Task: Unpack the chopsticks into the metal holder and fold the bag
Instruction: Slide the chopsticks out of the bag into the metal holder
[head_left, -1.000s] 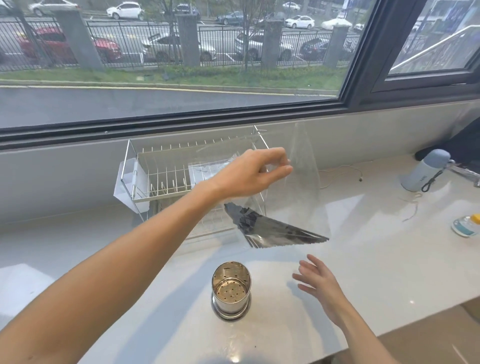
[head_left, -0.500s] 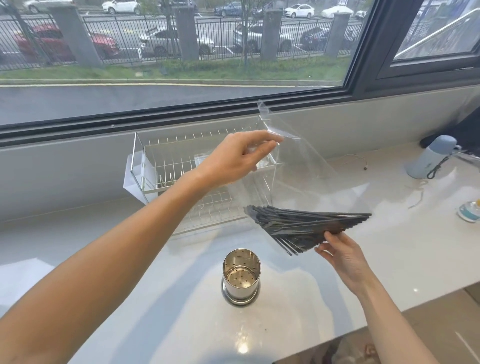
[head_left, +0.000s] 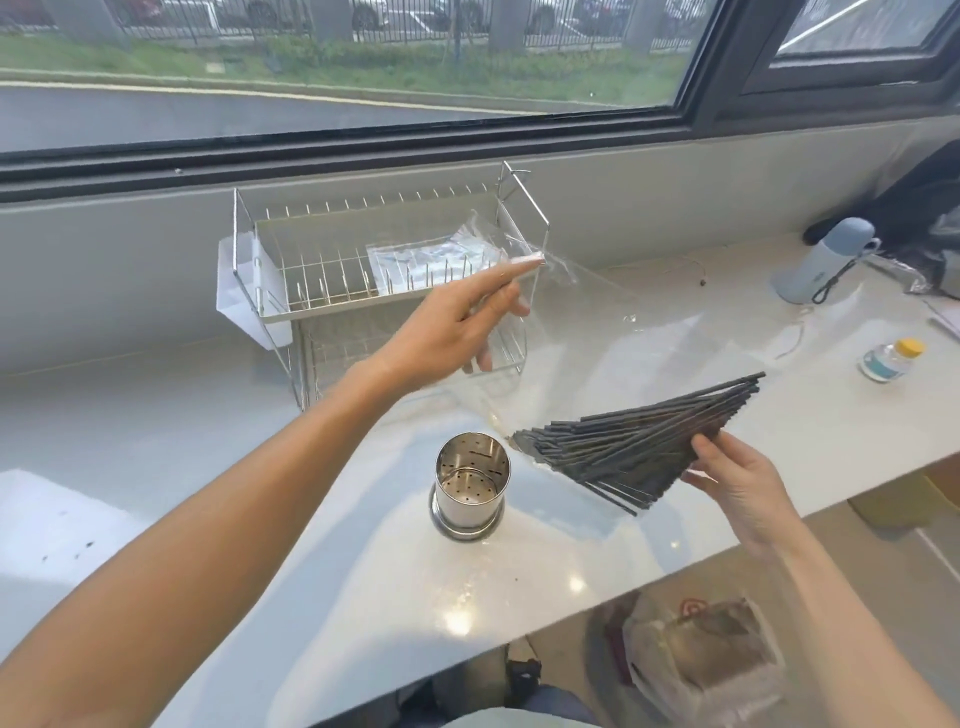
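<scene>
Head view, nearest first: below the counter edge a crumpled plastic bag (head_left: 701, 670) lies on the floor with a red mark on it, the print too blurred to read. On the pale counter (head_left: 311, 597) the metal holder (head_left: 470, 491) stands upright, perforated and with nothing visible inside. Just right of it, the right hand (head_left: 737, 480) holds up a fanned bundle of dark chopsticks (head_left: 644, 441) from below, thumb pressed on top and fingers curled beneath the bundle's wide end; the narrow ends point toward the holder's rim but stay apart from it. A clear bag (head_left: 597, 332) wraps the chopsticks and rises up to the left hand (head_left: 457, 327), which pinches its upper edge between the outstretched index finger and thumb, the other fingers loosely curled below. Farther back, a wire dish rack (head_left: 384, 270) stands under the window (head_left: 363, 78) with another clear packet lying in its upper tier. To the right sit a small bottle (head_left: 891, 358) with a yellow cap, its label unreadable, and a pale blue flask (head_left: 826, 265) with a dark cord.
</scene>
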